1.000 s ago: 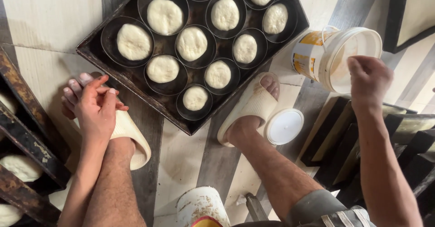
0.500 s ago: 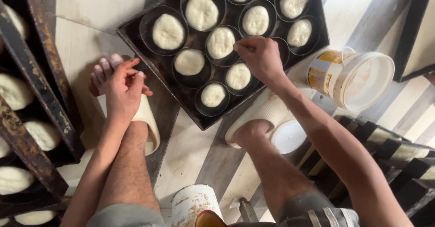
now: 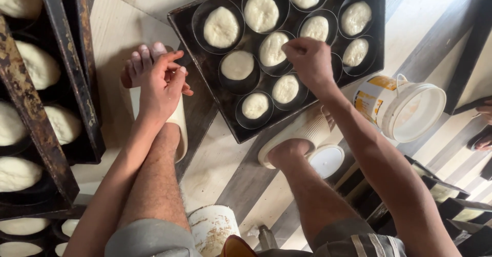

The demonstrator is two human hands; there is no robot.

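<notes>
Head view, looking straight down: the right hand point(image 3: 310, 62) is out over the dark baking tray point(image 3: 205, 77), which lies on the pale striped floor point(image 3: 133, 26). The fingers point(image 3: 294, 46) are pinched together, tips down at the gap between two of the round tins, just beside the dough round point(image 3: 272, 48) in the middle row. Whether anything sits in that pinched grip, I cannot tell; the fingertips hide it.

The tray carries rows of shallow dark tins, each with a flat white dough piece in it: one at the near corner point(image 3: 255, 105), another beside it point(image 3: 285, 89), a bigger one up left point(image 3: 221, 27).

The left hand point(image 3: 161, 85) lies flat on the person's own left foot point(image 3: 146, 62), fingers loose and spread, grasping nothing; the foot wears a cream slipper point(image 3: 178, 126) just left of the tray. The right foot's slipper point(image 3: 294, 134) touches the tray's near edge.

To the right, a white plastic bucket point(image 3: 397, 105) with a yellow label lies tipped on its side, mouth toward the camera, and its round white lid point(image 3: 328, 160) rests on the floor near the right heel. On the left edge stands a rusty rack point(image 3: 31, 98) holding more tins of dough. At the bottom, a second smeared white bucket point(image 3: 215, 229) sits between the knees.
</notes>
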